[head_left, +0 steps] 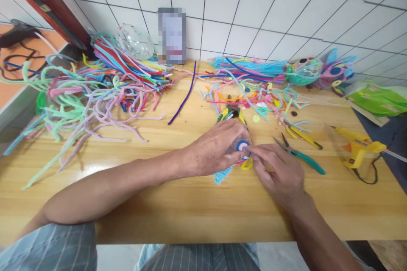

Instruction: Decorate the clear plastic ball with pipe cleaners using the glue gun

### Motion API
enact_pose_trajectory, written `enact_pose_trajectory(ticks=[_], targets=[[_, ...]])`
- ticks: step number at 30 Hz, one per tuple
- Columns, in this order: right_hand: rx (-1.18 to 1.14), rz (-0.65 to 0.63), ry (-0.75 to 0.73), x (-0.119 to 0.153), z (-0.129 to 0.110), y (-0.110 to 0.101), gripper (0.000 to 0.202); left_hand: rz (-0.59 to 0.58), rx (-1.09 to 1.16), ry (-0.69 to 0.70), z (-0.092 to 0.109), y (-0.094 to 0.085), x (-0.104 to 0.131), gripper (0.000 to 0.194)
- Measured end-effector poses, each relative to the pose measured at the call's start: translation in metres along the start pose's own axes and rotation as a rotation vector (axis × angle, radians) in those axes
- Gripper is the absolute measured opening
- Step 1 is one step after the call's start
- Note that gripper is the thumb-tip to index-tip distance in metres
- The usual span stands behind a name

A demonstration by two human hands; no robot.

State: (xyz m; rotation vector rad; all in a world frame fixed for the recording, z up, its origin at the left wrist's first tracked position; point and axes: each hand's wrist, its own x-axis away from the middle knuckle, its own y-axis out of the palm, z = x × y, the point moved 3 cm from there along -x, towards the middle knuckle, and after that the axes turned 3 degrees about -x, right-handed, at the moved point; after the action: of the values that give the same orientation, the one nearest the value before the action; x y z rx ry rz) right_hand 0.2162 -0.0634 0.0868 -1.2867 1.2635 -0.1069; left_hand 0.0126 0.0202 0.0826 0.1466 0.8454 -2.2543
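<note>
My left hand (pixel 211 148) is closed over a small clear plastic ball (pixel 233 145), much of it hidden under the fingers. On the ball's right side sits a white disc with a blue pipe-cleaner rim (pixel 243 146). The fingertips of my right hand (pixel 281 173) are bent and pressed at the edge of that disc. Below the ball, a light-blue pipe-cleaner fin (pixel 222 175) and a yellow loop (pixel 247 164) stick out. Just beyond my left hand lie yellow-and-green-handled pliers (pixel 234 112). Teal-handled pliers (pixel 300 154) rest to the right of my right hand.
Loose pipe cleaners (pixel 101 101) heap at the left, with a purple pipe cleaner (pixel 185 97) lying apart. Farther right are a blue pipe-cleaner bundle (pixel 251 67), a finished-looking green ball fish (pixel 303 71), yellow tweezers (pixel 307 136) and a yellow glue gun (pixel 359 146). A phone (pixel 172 36) leans on the tiles.
</note>
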Motion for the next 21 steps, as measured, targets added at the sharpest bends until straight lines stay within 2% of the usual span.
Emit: enact_pose_trajectory(ticks=[6,14,21], targets=[[0.023,0.008,-0.006,0.001,0.0,0.002,0.03,-0.024,0.064,-0.008,0.003,-0.008,-0.001,0.019],[0.009,0.028,0.001,0.001,-0.002,0.005,0.029,-0.105,0.159,-0.113,0.005,-0.017,-0.004,0.023],[0.012,0.034,0.012,0.002,-0.003,0.007,0.029,-0.091,0.154,-0.109,0.004,-0.017,-0.005,0.021]])
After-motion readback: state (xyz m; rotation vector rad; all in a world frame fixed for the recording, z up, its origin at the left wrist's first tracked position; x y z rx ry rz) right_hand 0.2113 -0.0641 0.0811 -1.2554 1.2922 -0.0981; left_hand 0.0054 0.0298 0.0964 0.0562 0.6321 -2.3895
